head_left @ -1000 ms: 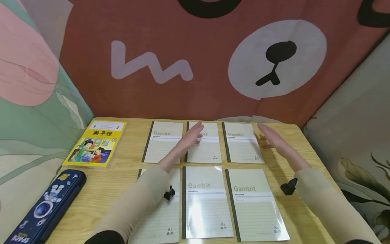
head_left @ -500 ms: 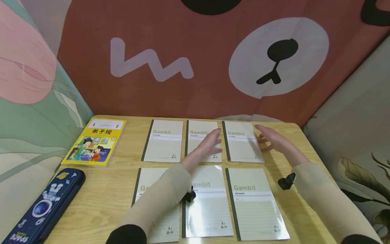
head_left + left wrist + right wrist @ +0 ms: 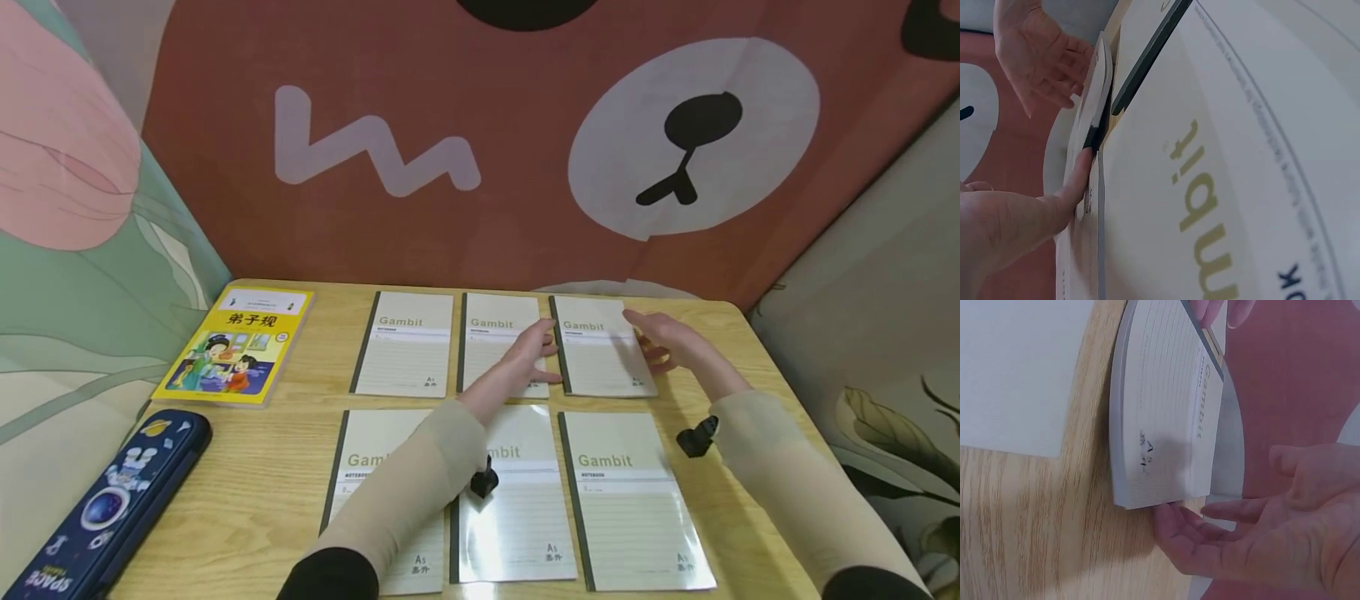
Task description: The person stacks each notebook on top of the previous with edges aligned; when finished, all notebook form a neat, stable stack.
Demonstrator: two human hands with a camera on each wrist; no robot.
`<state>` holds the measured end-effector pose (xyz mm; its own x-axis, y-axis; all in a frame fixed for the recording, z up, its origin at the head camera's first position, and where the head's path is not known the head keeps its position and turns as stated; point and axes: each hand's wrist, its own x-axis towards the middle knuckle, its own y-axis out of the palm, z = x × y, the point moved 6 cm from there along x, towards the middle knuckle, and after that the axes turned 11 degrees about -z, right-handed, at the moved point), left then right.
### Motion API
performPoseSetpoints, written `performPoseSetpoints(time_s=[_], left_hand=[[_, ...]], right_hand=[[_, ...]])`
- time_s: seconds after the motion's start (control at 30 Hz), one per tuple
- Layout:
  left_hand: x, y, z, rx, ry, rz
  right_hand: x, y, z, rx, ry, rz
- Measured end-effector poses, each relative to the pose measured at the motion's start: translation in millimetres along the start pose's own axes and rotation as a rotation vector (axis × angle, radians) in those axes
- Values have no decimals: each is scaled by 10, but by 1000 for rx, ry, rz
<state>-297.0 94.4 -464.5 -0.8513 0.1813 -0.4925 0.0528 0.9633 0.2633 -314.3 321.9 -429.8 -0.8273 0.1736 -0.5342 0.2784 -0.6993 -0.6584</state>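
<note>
Six pale "Gambit" notebooks lie in two rows on the wooden table point(image 3: 300, 392). My two hands flank the far right notebook point(image 3: 600, 346). My left hand point(image 3: 538, 348) has straight fingers, and one fingertip point(image 3: 1082, 172) presses the dark spine on the notebook's left edge. My right hand point(image 3: 660, 340) is relaxed, with its fingers point(image 3: 1179, 528) touching the right edge. In the right wrist view the notebook point(image 3: 1166, 425) looks slightly raised and bowed off the wood. Neither hand is closed round it.
The far middle notebook point(image 3: 491, 333) and far left notebook point(image 3: 405, 346) sit beside it, with three more in the near row point(image 3: 630, 500). A yellow picture book point(image 3: 236, 346) and a dark blue pencil case point(image 3: 105, 508) lie at the left. Fabric walls enclose the table.
My left hand moved right, from over the far middle notebook to the spine of the far right one. My right hand drew in to that notebook's right edge.
</note>
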Motion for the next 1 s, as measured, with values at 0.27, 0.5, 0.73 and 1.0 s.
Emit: performPoseSetpoints(time_s=[0.27,0.5,0.73,1.0], left_hand=[[4,10,6,91,-8,-33],[37,-2,9,158,53,-38],[13,-147,-107,171,153,-102],[-69,-427,-346,321,231,-104]], right_hand=[[85,-50,-120,35,-30,-57],[106,-70,-162,135,-132,-104],[73,14,-89,269,-206,-133],[-35,188,154,394,-253,-131]])
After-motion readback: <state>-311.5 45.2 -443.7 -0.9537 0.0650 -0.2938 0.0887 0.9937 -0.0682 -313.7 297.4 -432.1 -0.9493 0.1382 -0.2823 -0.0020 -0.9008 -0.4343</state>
